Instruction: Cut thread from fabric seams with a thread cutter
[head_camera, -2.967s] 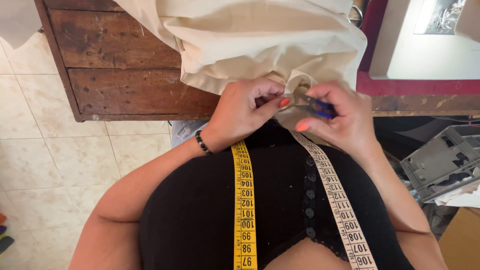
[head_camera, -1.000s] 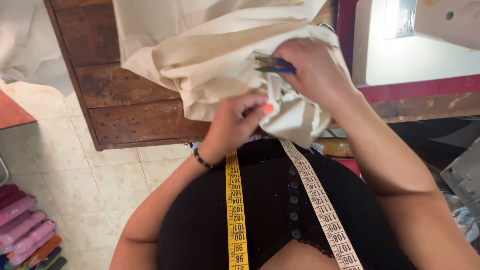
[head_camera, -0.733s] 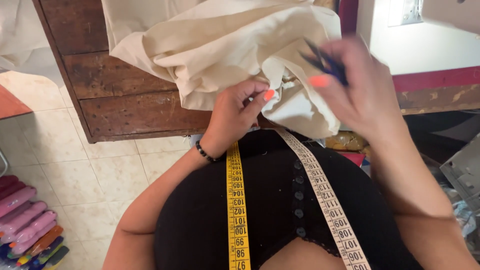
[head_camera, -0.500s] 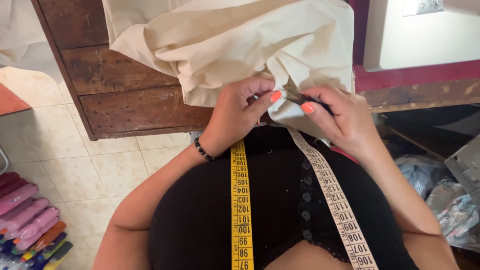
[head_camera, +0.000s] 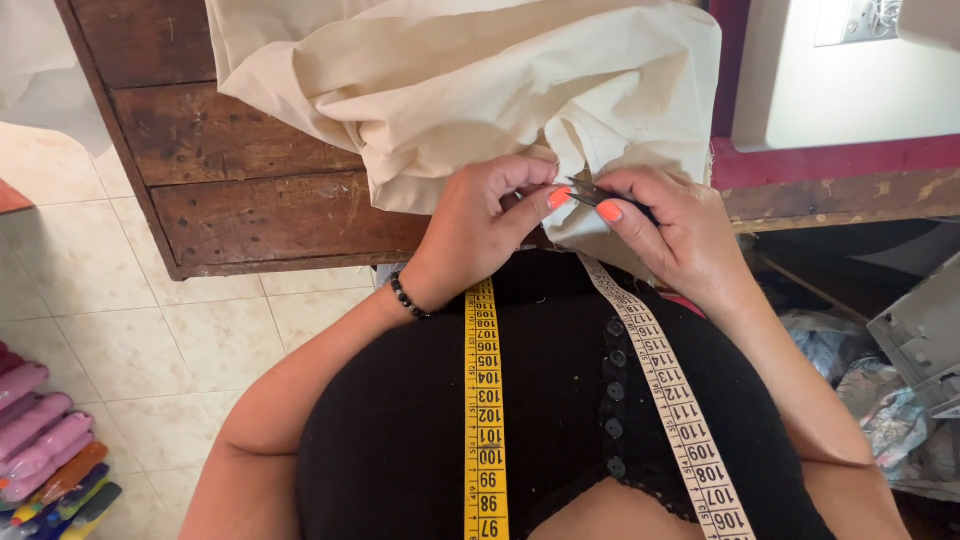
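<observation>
A cream cloth hangs over the edge of a dark wooden table. My left hand pinches the cloth's lower edge between thumb and fingers. Close beside it, my right hand grips small dark thread snips, their tips touching the cloth right by my left thumb. A measuring tape, yellow on one side and white on the other, drapes around my neck over a black top.
A white sewing machine stands on a maroon-edged surface at the upper right. Pink and coloured rolls lie on the tiled floor at the lower left. Grey boxes and bags crowd the right side under the table.
My right hand, raised over the cloth with the snips a second ago, has come down beside my left hand. The snips' tips now meet the cloth edge.
</observation>
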